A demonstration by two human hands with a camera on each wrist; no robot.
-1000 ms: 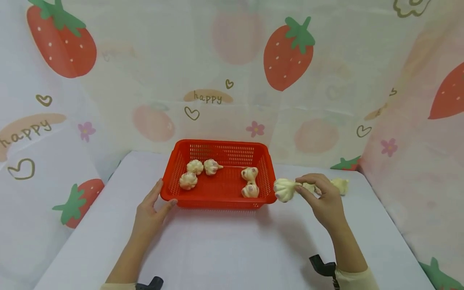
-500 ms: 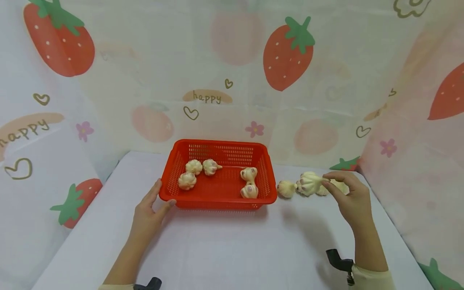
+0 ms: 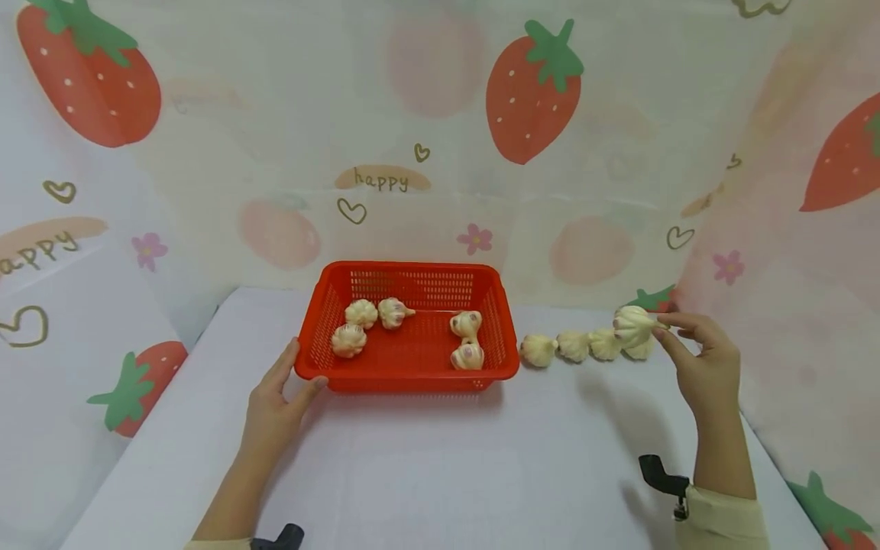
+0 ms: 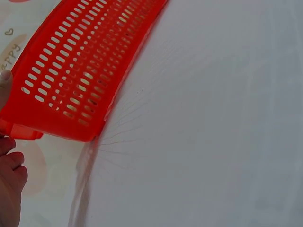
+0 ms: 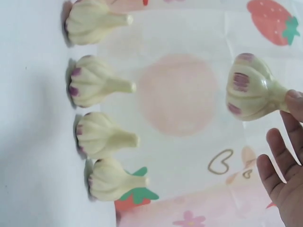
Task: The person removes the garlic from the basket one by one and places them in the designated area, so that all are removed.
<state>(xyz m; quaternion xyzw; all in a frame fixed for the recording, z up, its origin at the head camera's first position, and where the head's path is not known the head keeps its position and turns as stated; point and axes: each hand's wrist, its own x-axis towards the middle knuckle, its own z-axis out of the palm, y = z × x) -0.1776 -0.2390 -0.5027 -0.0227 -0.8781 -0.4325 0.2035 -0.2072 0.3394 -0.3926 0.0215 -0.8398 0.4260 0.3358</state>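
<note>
Near the far edge of the table (image 3: 440, 473) stands a red basket (image 3: 406, 374), its near left corner held by the left hand (image 3: 273, 409). By the table's far right corner, the right hand (image 3: 708, 370) is clamped on a garlic bulb (image 3: 631, 327), its body leftward, long axis sideways in the head view, over four lined-up bulbs (image 3: 573, 346).

Left wrist view shows head view's basket (image 3: 407, 381) closer.

From my end I can read "happy" on the cloth (image 3: 440, 229), in a peach patch (image 3: 383, 178). I also get a cut-off "appy" on the left patch (image 3: 55, 237), plus another clipped "appy" on the cloth in my left wrist feed.
</note>
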